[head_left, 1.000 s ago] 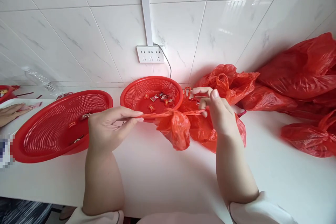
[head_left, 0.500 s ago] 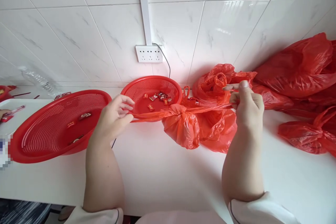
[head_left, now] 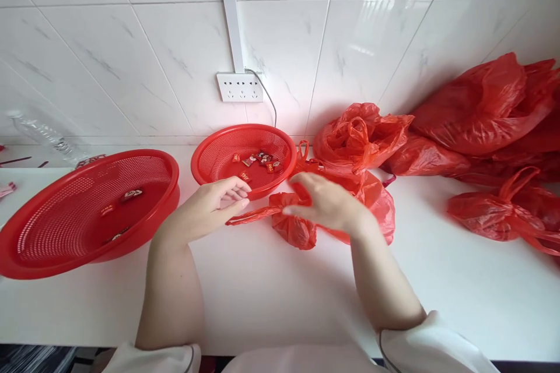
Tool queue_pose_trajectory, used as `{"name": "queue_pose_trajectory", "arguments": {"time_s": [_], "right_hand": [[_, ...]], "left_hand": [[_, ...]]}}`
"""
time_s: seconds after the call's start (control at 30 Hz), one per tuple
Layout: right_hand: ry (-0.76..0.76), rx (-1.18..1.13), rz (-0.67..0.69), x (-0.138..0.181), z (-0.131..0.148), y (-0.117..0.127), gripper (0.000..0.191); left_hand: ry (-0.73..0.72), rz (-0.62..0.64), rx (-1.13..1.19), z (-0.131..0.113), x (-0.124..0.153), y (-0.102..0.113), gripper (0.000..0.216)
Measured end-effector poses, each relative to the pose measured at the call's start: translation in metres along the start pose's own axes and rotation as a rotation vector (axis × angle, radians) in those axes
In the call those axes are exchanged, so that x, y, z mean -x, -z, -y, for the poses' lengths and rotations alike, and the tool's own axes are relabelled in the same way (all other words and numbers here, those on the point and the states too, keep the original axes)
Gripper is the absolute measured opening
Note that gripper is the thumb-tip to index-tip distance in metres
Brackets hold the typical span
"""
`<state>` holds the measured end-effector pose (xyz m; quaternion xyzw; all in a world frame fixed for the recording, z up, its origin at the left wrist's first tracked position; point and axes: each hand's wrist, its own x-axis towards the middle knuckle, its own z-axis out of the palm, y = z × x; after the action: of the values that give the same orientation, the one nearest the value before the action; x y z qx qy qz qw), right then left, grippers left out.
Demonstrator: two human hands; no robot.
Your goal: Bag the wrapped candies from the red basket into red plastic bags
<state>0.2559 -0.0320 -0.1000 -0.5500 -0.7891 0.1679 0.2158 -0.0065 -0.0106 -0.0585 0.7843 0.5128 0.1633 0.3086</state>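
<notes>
Knotting of the small red bag is, as far as I can judge, the step in hand. The bag lies on the white counter, just in front of the small basket that holds a few wrapped candies. Its neck is gathered and one handle strip runs out to the left. Your left hand has its fingers together and the thumb close against them, right above the end of this strip. I cannot tell if it really pinches the plastic. Your right hand is palm down over the neck of the bag with the fingers bent. It is blurred, so I cannot tell either if it is clamped on the bag or only touches it. Another red bag lies directly behind, touching the small one. The large basket is at the far left, and a pile of red bags leans on the wall at the right. The next move calls for a sure pinch on both handle ends and an even pull, so that the thin plastic does not tear.
</notes>
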Motion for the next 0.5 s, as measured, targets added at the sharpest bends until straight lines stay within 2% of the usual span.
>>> {"name": "queue_pose_trajectory", "arguments": {"time_s": [0.07, 0.17, 0.23, 0.3, 0.4, 0.47, 0.5], "right_hand": [[-0.019, 0.133, 0.174, -0.001, 0.006, -0.023, 0.060], [-0.002, 0.266, 0.304, 0.010, 0.006, -0.036, 0.033], [0.078, 0.197, 0.325, 0.026, 0.002, -0.022, 0.030], [0.133, 0.063, 0.340, 0.048, -0.007, 0.005, 0.029], [0.105, -0.077, 0.349, 0.086, -0.036, 0.043, 0.027], [0.022, -0.102, 0.249, 0.112, -0.070, 0.060, 0.017], [-0.048, -0.097, 0.152, 0.123, -0.090, 0.065, 0.011]], "left_hand": [[-0.008, -0.040, -0.018, -0.001, 0.002, 0.002, 0.025], [-0.038, -0.133, -0.035, -0.003, 0.003, 0.002, 0.023], [-0.072, -0.204, -0.023, -0.006, 0.003, 0.001, 0.021], [-0.089, -0.243, -0.013, -0.008, 0.004, 0.000, 0.019], [-0.078, -0.234, -0.024, -0.011, 0.004, -0.001, 0.019], [-0.078, -0.228, -0.036, -0.010, 0.003, -0.002, 0.018], [-0.080, -0.230, -0.043, -0.009, 0.003, -0.002, 0.017]]}}
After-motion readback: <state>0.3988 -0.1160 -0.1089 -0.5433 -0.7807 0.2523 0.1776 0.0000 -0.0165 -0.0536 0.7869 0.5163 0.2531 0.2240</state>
